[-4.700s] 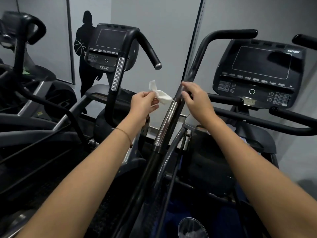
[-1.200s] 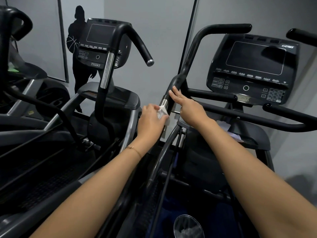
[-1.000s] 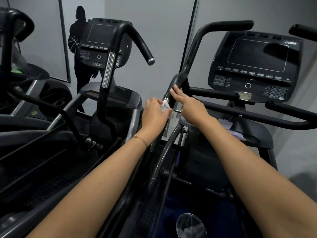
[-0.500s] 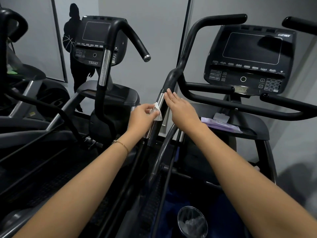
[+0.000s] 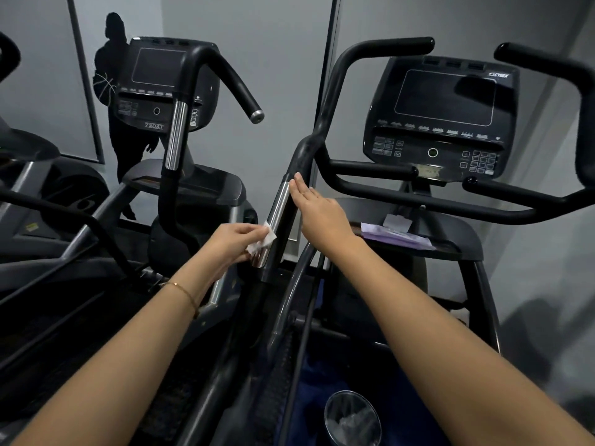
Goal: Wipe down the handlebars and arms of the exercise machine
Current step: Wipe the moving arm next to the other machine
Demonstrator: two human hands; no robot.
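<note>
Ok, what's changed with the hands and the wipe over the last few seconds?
The left hand brought the wipe in from the air onto the chrome sleeve of the arm and has worked down to its lower end. The right hand opened from gripping the arm to flat fingers resting beside it. The wipe stayed pinched in the left hand throughout.

— What carries anything here?
— The dark shelf (image 5: pixel 463 233) under the right machine's console.
— What lies on it?
— A flat purple packet (image 5: pixel 394 236) toward its left end, and a small pale card (image 5: pixel 397 222) touching the packet's far edge. The shelf's right part is bare.
</note>
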